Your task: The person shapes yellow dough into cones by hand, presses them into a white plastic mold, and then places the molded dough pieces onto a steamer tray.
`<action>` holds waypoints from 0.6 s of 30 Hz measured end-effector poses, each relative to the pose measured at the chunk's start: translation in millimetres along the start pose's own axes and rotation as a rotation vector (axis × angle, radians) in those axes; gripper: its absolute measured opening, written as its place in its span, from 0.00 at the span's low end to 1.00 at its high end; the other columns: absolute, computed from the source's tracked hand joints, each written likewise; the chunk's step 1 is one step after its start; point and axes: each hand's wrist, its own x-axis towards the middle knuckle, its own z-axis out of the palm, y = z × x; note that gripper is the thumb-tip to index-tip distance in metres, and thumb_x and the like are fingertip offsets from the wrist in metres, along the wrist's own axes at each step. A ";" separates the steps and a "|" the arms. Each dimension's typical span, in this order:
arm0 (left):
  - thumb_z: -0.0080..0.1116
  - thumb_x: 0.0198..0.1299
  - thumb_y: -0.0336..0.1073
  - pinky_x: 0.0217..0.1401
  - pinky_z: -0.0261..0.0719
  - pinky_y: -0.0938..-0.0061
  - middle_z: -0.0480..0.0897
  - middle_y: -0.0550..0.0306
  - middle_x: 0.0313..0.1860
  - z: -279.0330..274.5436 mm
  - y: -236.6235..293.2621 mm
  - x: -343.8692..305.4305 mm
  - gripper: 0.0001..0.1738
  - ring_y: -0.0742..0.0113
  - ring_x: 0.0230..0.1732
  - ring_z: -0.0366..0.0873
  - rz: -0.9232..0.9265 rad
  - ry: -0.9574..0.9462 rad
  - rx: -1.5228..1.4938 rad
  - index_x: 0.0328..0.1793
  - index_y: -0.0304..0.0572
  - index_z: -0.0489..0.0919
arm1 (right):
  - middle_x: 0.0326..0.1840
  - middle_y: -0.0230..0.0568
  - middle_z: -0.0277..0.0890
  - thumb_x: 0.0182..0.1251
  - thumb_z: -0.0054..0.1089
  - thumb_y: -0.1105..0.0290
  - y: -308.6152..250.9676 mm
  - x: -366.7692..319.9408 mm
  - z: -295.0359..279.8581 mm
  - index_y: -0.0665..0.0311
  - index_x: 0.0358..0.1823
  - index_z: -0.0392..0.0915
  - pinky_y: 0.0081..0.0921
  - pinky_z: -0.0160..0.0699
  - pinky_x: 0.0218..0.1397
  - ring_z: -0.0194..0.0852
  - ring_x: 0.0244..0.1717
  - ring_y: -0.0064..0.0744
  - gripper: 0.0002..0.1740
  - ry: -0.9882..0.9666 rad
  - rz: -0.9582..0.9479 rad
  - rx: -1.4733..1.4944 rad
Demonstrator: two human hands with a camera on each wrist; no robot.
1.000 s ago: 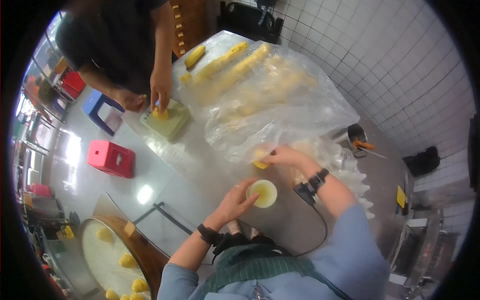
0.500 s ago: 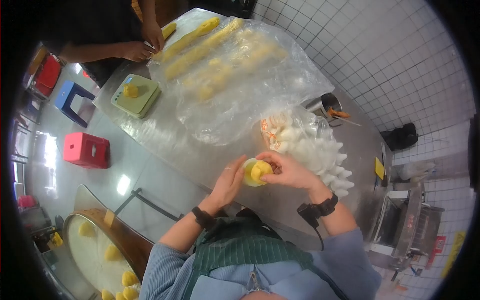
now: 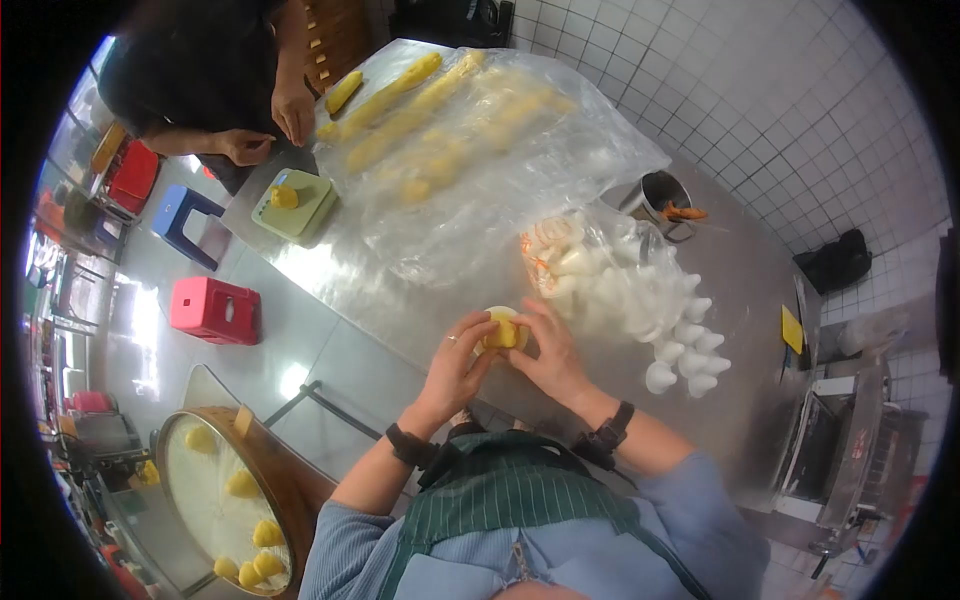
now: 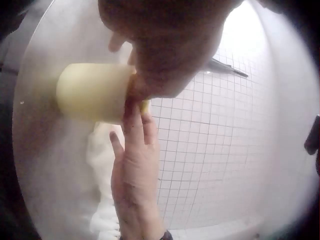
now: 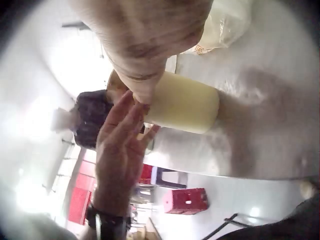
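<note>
A yellow dough piece (image 3: 503,334) sits at the mouth of a pale cup (image 3: 499,311), between both hands. My left hand (image 3: 455,372) pinches it from the left and my right hand (image 3: 551,360) from the right, fingertips nearly meeting. In the left wrist view the cup (image 4: 92,93) is a plain, pale cylinder; my left hand (image 4: 167,45) covers much of its mouth, and my right hand (image 4: 137,175) reaches to the rim. In the right wrist view, the cup (image 5: 187,104) shows beside my right hand (image 5: 145,37) and left hand (image 5: 119,152).
Plastic sheeting (image 3: 540,130) covers yellow dough rolls on the metal table (image 3: 385,325). White cones (image 3: 665,320) lie bagged at right, near a metal pot (image 3: 665,190). A green scale (image 3: 300,215) bears dough (image 3: 285,196). Another person (image 3: 195,75) stands behind it; a round tray (image 3: 215,490) is lower left.
My right hand has brought the dough from beside the sheeting to the cup's mouth, and my left has joined it there. The other person's hands have left the scale, with dough on it.
</note>
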 end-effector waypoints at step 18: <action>0.59 0.61 0.30 0.63 0.70 0.59 0.82 0.48 0.49 3.0 25.5 29.9 0.11 0.49 0.57 0.77 -0.141 0.076 0.195 0.50 0.42 0.79 | 0.47 0.42 0.80 0.65 0.58 0.67 20.0 -44.8 -39.0 0.59 0.42 0.83 0.45 0.76 0.54 0.79 0.48 0.48 0.09 0.234 0.335 0.007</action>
